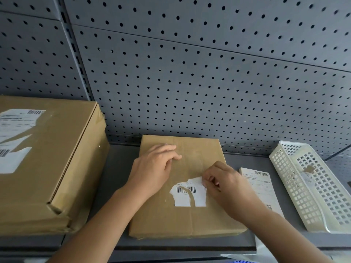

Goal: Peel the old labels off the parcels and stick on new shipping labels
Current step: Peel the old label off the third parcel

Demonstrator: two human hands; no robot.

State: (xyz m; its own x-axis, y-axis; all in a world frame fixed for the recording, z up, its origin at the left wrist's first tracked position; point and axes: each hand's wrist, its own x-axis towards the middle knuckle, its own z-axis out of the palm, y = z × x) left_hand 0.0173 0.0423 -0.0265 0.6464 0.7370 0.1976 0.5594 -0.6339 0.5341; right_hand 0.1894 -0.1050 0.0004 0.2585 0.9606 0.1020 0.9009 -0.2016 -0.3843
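A flat brown parcel (pixel 191 215) lies on the grey shelf in front of me. A torn white old label (pixel 188 194) with a barcode sticks to its top. My left hand (pixel 153 168) rests on the parcel's upper left part, fingers relaxed and flat. My right hand (pixel 222 181) pinches the label's upper right corner, which is lifted off the cardboard. A stack of new shipping labels (pixel 260 185) lies on the shelf just right of the parcel, partly under my right forearm.
A larger cardboard box (pixel 57 158) with a torn label (pixel 15 135) stands at the left. A white perforated plastic basket (pixel 313 188) holding label scraps sits at the right. A grey pegboard wall (pixel 190 82) closes the back. The shelf's front edge (pixel 171 249) runs below.
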